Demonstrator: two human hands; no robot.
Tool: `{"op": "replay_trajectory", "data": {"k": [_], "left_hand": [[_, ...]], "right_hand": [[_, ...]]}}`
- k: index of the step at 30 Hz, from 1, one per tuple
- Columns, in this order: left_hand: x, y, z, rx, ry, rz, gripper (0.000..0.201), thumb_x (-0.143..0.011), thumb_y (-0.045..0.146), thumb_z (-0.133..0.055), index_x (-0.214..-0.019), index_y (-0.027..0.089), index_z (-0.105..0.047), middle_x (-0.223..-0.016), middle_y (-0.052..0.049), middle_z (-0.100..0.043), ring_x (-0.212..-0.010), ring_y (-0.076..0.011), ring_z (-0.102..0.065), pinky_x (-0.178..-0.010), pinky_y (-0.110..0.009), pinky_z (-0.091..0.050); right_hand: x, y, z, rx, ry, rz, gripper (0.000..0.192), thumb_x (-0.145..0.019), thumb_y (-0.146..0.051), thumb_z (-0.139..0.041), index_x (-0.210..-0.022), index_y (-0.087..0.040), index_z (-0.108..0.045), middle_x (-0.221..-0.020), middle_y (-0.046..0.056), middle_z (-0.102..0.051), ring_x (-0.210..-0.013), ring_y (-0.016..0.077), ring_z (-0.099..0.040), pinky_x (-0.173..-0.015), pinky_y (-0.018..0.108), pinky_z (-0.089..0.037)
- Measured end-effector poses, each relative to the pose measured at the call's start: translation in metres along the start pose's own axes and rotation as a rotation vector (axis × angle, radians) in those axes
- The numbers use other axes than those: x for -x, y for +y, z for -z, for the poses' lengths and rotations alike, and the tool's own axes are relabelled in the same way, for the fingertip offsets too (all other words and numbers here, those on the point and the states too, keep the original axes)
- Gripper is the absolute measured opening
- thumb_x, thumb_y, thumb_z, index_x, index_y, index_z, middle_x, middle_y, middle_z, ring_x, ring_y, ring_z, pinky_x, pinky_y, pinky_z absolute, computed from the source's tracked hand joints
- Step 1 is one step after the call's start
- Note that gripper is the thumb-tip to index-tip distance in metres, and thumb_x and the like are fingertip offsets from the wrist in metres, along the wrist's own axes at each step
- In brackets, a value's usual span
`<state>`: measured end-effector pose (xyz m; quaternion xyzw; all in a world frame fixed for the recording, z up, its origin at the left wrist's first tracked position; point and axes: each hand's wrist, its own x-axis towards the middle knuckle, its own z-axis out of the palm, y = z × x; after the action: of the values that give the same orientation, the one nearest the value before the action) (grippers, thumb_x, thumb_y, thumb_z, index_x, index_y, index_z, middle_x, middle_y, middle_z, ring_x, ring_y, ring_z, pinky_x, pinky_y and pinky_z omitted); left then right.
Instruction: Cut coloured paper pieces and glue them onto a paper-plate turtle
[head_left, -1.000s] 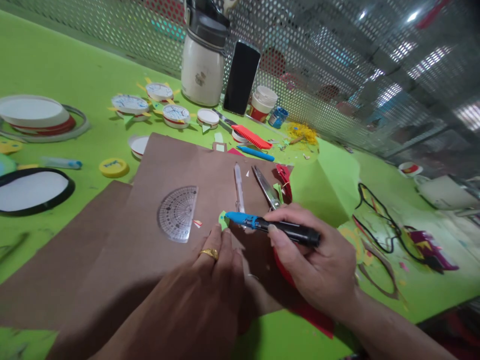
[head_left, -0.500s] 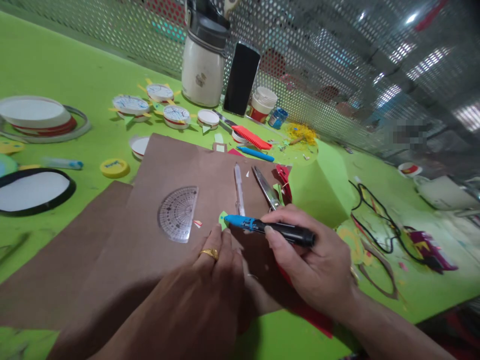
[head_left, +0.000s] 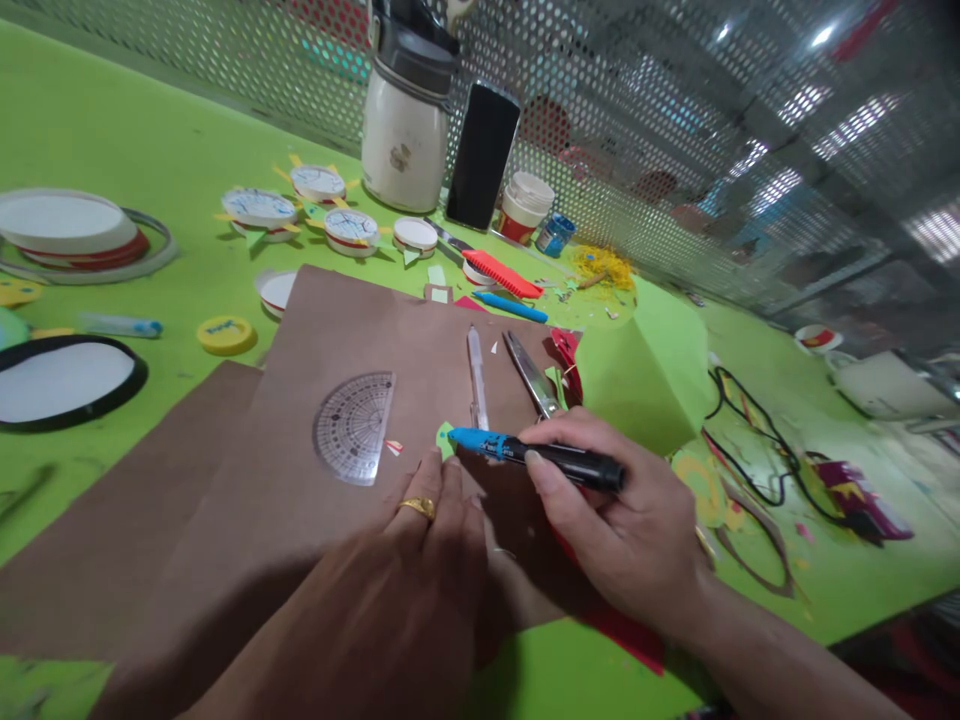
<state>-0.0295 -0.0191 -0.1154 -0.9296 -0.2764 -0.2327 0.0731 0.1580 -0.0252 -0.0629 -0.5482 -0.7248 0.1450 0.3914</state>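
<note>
— What has changed over the last second?

— Very little. The right hand has drawn slightly back toward the body, and the marker it pinches between thumb and forefinger has come with it. The blue tip sat on the small green paper scrap a second ago and sits there now, so I judge the marking is a slow, fine stroke rather than a sweep.

— And the other hand?

— The left hand has not shifted. It lies flat, fingers pressed together on the brown paper sheet, fingertips just short of the marker tip and touching the scrap's near edge. It holds nothing; it pins the work down. A gold ring shows on one finger.

— What lies around the grip?

— Just beyond the marker tip, a clear pen points away from the person, and beside it the scissors lie half under the right knuckles. To the left of the pinning fingers a clear protractor rests on the brown sheet. Farther off stand a white flask, a dark phone leaning on the mesh, and a red comb.

— Does anything stand in the way?

— The clear pen and scissors crowd the far side of the tip, so a longer stroke forward would meet them. Under the right palm a red sheet peeks out; what else it covers, I cannot tell.
</note>
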Motion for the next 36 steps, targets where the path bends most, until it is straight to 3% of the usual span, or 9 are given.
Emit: {"op": "replay_trajectory", "data": {"k": [6, 9, 13, 19, 21, 22, 24, 31, 36], "left_hand": [[-0.002, 0.002, -0.001, -0.004, 0.008, -0.041, 0.036, -0.084, 0.029, -0.047, -0.110, 0.010, -0.063, -0.119, -0.014, -0.062, -0.127, -0.0294, -0.040, -0.111, -0.040, -0.020], [-0.003, 0.002, 0.001, -0.011, 0.017, -0.011, 0.038, -0.086, 0.029, -0.044, -0.113, 0.009, -0.061, -0.122, -0.014, -0.061, -0.127, -0.0287, -0.040, -0.111, -0.040, -0.022], [-0.005, 0.003, 0.005, -0.030, -0.018, -0.016, 0.036, -0.088, 0.029, -0.040, -0.107, 0.010, -0.065, -0.114, -0.013, -0.066, -0.121, -0.0281, -0.048, -0.105, -0.041, -0.031], [-0.006, 0.002, 0.001, -0.138, -0.101, 0.084, 0.034, -0.081, 0.014, -0.045, -0.108, 0.010, -0.064, -0.120, -0.020, -0.063, -0.113, -0.0326, -0.057, -0.084, -0.043, -0.048], [-0.006, -0.004, -0.004, -0.166, -0.078, -0.053, 0.026, -0.083, 0.015, -0.047, -0.101, 0.010, -0.066, -0.110, -0.019, -0.068, -0.109, -0.0321, -0.060, -0.087, -0.045, -0.048], [-0.006, -0.007, -0.005, -0.150, -0.056, -0.144, 0.026, -0.086, 0.021, -0.047, -0.100, 0.009, -0.065, -0.106, -0.019, -0.069, -0.106, -0.0321, -0.061, -0.088, -0.046, -0.047], [-0.009, -0.012, -0.004, -0.138, -0.059, -0.187, 0.028, -0.088, 0.027, -0.048, -0.099, 0.007, -0.065, -0.102, -0.022, -0.069, -0.102, -0.0335, -0.063, -0.086, -0.049, -0.047], [-0.016, -0.008, 0.029, -0.024, -0.291, -0.152, 0.029, -0.087, 0.024, -0.050, -0.107, 0.008, -0.063, -0.112, -0.020, -0.065, -0.118, -0.0323, -0.052, -0.101, -0.052, -0.034], [-0.014, -0.005, 0.033, -0.051, -0.308, -0.179, 0.025, -0.088, 0.018, -0.046, -0.103, 0.009, -0.065, -0.111, -0.019, -0.063, -0.118, -0.0322, -0.050, -0.102, -0.055, -0.031]], "right_hand": [[0.001, 0.000, 0.001, 0.011, -0.006, -0.002, 0.012, -0.084, -0.015, -0.061, -0.095, -0.019, -0.063, -0.087, -0.001, -0.065, -0.079, 0.0094, -0.061, -0.074, 0.020, -0.047], [0.001, -0.002, 0.002, 0.011, 0.071, -0.004, 0.013, -0.083, -0.015, -0.062, -0.095, -0.021, -0.063, -0.085, -0.003, -0.065, -0.079, 0.0093, -0.062, -0.073, 0.020, -0.047], [0.001, -0.005, 0.006, 0.003, 0.239, -0.028, 0.015, -0.083, -0.014, -0.061, -0.094, -0.023, -0.065, -0.077, -0.005, -0.063, -0.065, 0.0075, -0.060, -0.064, 0.020, -0.047], [0.003, -0.009, 0.013, -0.208, 0.464, -0.040, 0.015, -0.084, -0.018, -0.060, -0.098, -0.020, -0.066, -0.071, -0.002, -0.064, -0.061, 0.0129, -0.063, -0.052, 0.026, -0.049], [0.001, -0.010, 0.016, -0.310, 0.501, -0.063, 0.015, -0.086, -0.020, -0.060, -0.099, -0.019, -0.066, -0.066, -0.002, -0.064, -0.055, 0.0122, -0.062, -0.049, 0.025, -0.050], [0.000, -0.011, 0.018, -0.347, 0.506, -0.072, 0.014, -0.087, -0.021, -0.059, -0.100, -0.019, -0.065, -0.066, -0.002, -0.064, -0.054, 0.0119, -0.062, -0.049, 0.025, -0.051], [-0.003, -0.011, 0.021, -0.395, 0.497, -0.086, 0.014, -0.088, -0.021, -0.059, -0.100, -0.019, -0.065, -0.068, -0.002, -0.066, -0.056, 0.0119, -0.063, -0.051, 0.025, -0.053], [-0.012, -0.010, 0.036, -0.479, 0.454, -0.061, 0.011, -0.088, -0.018, -0.058, -0.096, -0.020, -0.064, -0.071, -0.002, -0.065, -0.058, 0.0096, -0.061, -0.052, 0.022, -0.051], [-0.017, -0.014, 0.052, -0.447, 0.431, -0.084, 0.006, -0.086, -0.020, -0.060, -0.092, -0.019, -0.062, -0.064, -0.004, -0.059, -0.054, 0.0089, -0.056, -0.049, 0.021, -0.048]]}}
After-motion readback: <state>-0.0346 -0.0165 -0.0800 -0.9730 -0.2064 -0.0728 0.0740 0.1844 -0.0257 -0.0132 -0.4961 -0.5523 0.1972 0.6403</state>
